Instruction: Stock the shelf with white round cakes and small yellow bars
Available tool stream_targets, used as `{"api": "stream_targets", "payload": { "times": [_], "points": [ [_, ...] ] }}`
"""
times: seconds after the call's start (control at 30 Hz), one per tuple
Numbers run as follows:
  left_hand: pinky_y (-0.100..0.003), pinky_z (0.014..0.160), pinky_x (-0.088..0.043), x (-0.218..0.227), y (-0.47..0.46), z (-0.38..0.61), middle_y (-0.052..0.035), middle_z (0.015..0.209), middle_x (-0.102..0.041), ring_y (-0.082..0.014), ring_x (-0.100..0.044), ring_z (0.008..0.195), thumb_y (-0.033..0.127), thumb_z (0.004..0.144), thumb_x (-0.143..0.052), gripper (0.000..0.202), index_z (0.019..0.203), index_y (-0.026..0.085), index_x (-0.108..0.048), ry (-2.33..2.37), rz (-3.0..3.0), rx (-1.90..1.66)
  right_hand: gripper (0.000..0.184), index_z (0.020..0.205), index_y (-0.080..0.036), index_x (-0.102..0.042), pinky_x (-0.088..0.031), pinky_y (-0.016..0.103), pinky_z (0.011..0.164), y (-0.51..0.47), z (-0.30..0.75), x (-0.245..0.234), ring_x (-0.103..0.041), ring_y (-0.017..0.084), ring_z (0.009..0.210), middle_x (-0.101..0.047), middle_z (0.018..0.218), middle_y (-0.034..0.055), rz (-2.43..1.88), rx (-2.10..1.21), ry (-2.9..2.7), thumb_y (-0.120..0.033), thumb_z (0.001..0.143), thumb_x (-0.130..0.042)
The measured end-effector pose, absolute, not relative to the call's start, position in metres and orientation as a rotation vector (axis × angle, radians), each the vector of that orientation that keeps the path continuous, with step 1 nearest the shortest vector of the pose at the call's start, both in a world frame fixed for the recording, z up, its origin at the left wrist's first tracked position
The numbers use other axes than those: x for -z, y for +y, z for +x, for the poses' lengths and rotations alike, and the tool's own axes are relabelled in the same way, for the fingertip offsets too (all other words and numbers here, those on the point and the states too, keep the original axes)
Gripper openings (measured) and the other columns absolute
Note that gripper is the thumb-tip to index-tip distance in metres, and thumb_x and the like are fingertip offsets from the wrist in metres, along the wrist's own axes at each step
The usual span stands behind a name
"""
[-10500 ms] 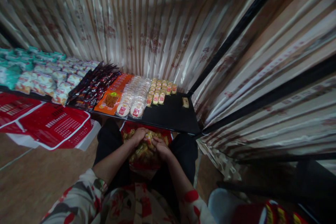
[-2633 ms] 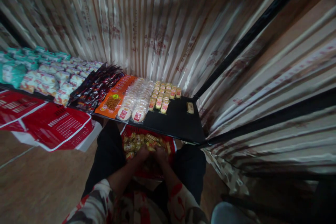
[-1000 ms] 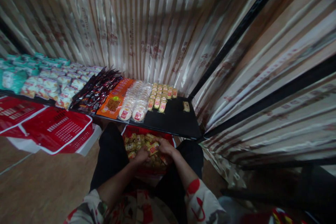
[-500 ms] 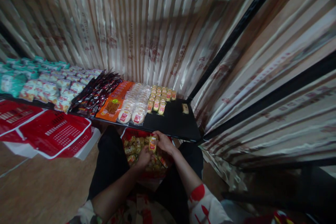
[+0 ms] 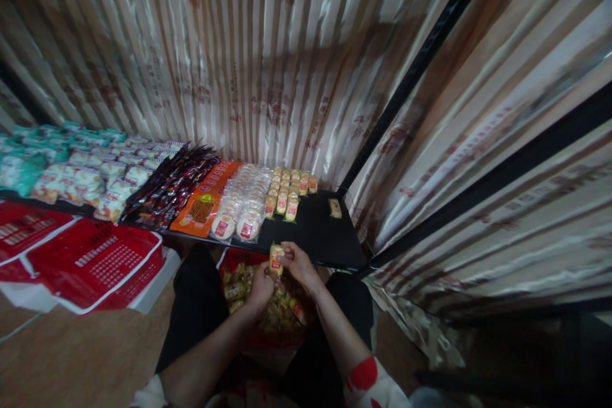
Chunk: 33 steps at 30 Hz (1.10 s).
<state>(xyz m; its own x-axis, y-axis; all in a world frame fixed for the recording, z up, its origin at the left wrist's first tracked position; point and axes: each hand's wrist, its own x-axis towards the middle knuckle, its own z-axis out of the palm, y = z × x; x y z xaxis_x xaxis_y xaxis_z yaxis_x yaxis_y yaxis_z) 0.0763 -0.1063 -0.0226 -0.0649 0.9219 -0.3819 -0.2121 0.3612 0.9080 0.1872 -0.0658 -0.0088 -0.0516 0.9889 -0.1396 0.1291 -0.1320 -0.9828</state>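
My right hand (image 5: 295, 262) pinches a small yellow snack packet (image 5: 276, 259) with a red label, held upright just below the front edge of the black shelf (image 5: 320, 236). My left hand (image 5: 261, 287) is closed right beneath that packet, touching its lower end. Both hands hover over a red bag (image 5: 261, 296) full of the same yellow packets, which rests between my knees. On the shelf, rows of matching yellow packets (image 5: 289, 188) lie flat, and a single one (image 5: 335, 207) lies apart to the right.
Left of the yellow rows lie round white cakes (image 5: 241, 204), an orange package (image 5: 206, 197), dark red wrappers (image 5: 174, 178) and pale and teal bags (image 5: 71, 166). Red baskets (image 5: 90, 255) stand on the wooden floor at left. Striped curtains (image 5: 268, 76) and black shelf posts (image 5: 406, 83) close the back and right.
My right hand has lifted one yellow packet out of the red bag up toward the shelf edge. My left hand has risen with it. The view has tilted upward.
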Motion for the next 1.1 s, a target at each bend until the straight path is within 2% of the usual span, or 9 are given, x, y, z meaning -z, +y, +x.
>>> {"api": "stream_targets", "payload": {
  "times": [0.2, 0.4, 0.5, 0.73, 0.93, 1.1],
  "points": [
    [-0.019, 0.053, -0.042, 0.017, -0.097, 0.079, 0.005, 0.059, -0.056, -0.0083, -0.053, 0.05, 0.013, 0.076, -0.047, 0.015, 0.089, 0.016, -0.054, 1.364, 0.905, -1.063, 0.03, 0.087, -0.02, -0.058, -0.05, 0.03, 0.071, -0.063, 0.188, 0.004, -0.064, 0.017, 0.073, -0.067, 0.082, 0.0019, -1.299, -1.321, -1.309, -0.032, 0.061, -0.068],
    [-0.02, 0.059, -0.047, 0.014, -0.085, 0.079, -0.0018, 0.081, -0.063, -0.0087, -0.06, 0.062, 0.015, 0.079, -0.05, 0.014, 0.091, 0.018, -0.045, 1.495, 0.997, -1.054, 0.028, 0.087, -0.019, -0.061, -0.05, 0.031, 0.073, -0.061, 0.19, 0.001, -0.064, 0.017, 0.075, -0.069, 0.082, 0.0029, -1.314, -1.272, -1.368, -0.032, 0.062, -0.065],
    [-0.021, 0.062, -0.048, 0.013, -0.078, 0.078, -0.0038, 0.086, -0.062, -0.009, -0.061, 0.065, 0.017, 0.079, -0.051, 0.016, 0.093, 0.018, -0.044, 1.522, 1.054, -1.069, 0.025, 0.086, -0.019, -0.061, -0.05, 0.03, 0.07, -0.059, 0.191, 0.001, -0.064, 0.017, 0.073, -0.069, 0.081, 0.0026, -1.309, -1.273, -1.354, -0.029, 0.063, -0.063],
    [-0.023, 0.068, -0.048, 0.006, -0.062, 0.077, -0.0036, 0.087, -0.063, -0.0099, -0.06, 0.068, 0.016, 0.079, -0.05, 0.016, 0.095, 0.017, -0.049, 1.57, 1.191, -1.058, 0.019, 0.08, -0.02, -0.061, -0.05, 0.03, 0.071, -0.046, 0.189, 0.004, -0.064, 0.017, 0.072, -0.069, 0.078, 0.0022, -1.334, -1.2, -1.335, -0.028, 0.063, -0.062],
    [-0.031, 0.085, -0.044, -0.01, -0.054, 0.078, -0.0119, 0.1, -0.06, -0.0198, -0.057, 0.097, 0.015, 0.079, -0.048, 0.023, 0.099, 0.012, -0.058, 1.8, 1.46, -0.956, 0.016, 0.08, -0.02, -0.06, -0.05, 0.028, 0.071, -0.036, 0.189, 0.008, -0.064, 0.016, 0.073, -0.069, 0.08, 0.0021, -1.395, -1.098, -1.324, -0.023, 0.064, -0.059],
    [-0.03, 0.086, -0.043, -0.021, -0.049, 0.083, -0.0132, 0.105, -0.057, -0.02, -0.057, 0.099, 0.012, 0.08, -0.042, 0.032, 0.109, 0.013, -0.057, 1.834, 1.522, -0.821, 0.016, 0.082, -0.021, -0.059, -0.051, 0.028, 0.072, -0.027, 0.189, 0.01, -0.064, 0.015, 0.073, -0.069, 0.08, 0.0013, -1.43, -1.025, -1.322, -0.019, 0.066, -0.056]
  ]
}}
